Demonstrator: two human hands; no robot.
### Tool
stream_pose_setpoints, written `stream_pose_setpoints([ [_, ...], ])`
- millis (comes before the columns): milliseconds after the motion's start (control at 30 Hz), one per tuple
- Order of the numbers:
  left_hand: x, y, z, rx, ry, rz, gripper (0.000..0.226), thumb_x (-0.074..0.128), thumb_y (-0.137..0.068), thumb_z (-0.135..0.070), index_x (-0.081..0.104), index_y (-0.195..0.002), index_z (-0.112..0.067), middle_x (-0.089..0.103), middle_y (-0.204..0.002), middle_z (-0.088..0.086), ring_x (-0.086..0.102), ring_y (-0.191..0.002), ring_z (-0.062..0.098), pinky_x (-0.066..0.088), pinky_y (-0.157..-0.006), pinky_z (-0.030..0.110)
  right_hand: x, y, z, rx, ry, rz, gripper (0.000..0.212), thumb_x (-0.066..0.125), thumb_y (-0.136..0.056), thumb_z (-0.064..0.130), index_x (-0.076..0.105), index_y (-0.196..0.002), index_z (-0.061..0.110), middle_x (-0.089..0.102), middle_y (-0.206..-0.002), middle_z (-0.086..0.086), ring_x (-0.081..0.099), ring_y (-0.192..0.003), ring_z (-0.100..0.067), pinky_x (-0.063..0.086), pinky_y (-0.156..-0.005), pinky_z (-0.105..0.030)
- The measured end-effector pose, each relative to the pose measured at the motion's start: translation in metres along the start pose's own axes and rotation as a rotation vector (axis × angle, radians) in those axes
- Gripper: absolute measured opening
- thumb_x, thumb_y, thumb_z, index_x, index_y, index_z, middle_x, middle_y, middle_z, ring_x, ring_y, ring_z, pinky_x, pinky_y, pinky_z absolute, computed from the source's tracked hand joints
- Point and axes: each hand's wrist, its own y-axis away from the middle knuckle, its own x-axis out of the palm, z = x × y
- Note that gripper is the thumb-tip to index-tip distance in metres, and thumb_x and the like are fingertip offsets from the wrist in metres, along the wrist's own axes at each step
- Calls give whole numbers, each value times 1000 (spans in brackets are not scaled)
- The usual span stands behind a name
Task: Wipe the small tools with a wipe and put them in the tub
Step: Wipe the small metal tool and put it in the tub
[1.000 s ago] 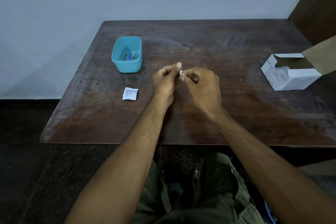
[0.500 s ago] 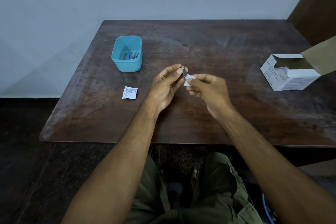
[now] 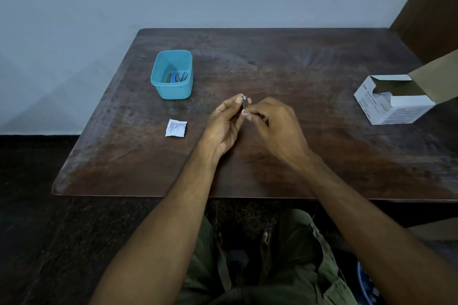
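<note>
1. One dark wooden worktop [image 3: 297, 156] carries everything, with a wall behind it.
2. At the worktop's right edge sits an open cardboard box [image 3: 394, 101] of wipes, well apart from both hands.
3. Far left stands the blue tub [image 3: 172, 89], open-topped, with several small tools already lying in its bottom.
4. The left hand [image 3: 223, 126] and right hand [image 3: 277, 126] meet above the middle of the worktop.
5. Near the tub, on the person's side of it, lies a torn white sachet [image 3: 176, 127], flat on the wood.
6. The left grip pinches a small metal tool [image 3: 245, 103], its long axis roughly upright, upper end at the fingertips.
7. The right grip holds a folded white wipe [image 3: 245, 112] against the tool's lower part; wiping looks to be under way.
8. The tub lies up and to the left of the tool, on the left hand's side, so that hand, already holding the tool, seems best placed to drop it in.
</note>
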Motion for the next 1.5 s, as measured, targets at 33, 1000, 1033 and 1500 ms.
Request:
stream_pose_setpoints([
  [33, 0, 0, 1, -3, -8, 0, 12, 51, -95, -4, 63, -92, -5, 72, -80, 5, 69, -71, 9, 56, -60, 17, -1, -2, 1, 1, 14, -5, 15, 63, -88, 12, 73, -98, 16, 65, -88, -1, 60, -78, -12, 51, -71, -31],
  [1000, -3, 1, 2, 13, 2, 8, 12, 50, -94, -1, 61, -90, -4, 71, -72, 3, 69, -66, 8, 57, -63, 15, -10, -22, 3, -51, 32, 26, 14, 64, -86, 8, 75, -93, 15, 69, -84, 2, 59, -80, -10, 51, -75, -33],
  [1033, -4, 2, 2, 16, 12, 6, 13, 50, -95, -1, 61, -90, -4, 71, -72, 3, 69, -65, 8, 57, -63, 15, -8, -24, 4, -44, 33, 19, 15, 64, -87, 8, 75, -93, 16, 68, -84, 2, 59, -80, -9, 51, -75, -32],
  [1500, -7, 0, 6, 24, -78, 53, 12, 51, -94, -2, 63, -92, -3, 73, -78, 1, 69, -72, 5, 55, -65, 14, -1, -19, 8, 53, 30, -121, 17, 59, -86, 8, 74, -91, 15, 66, -85, -1, 59, -80, -11, 50, -73, -33],
])
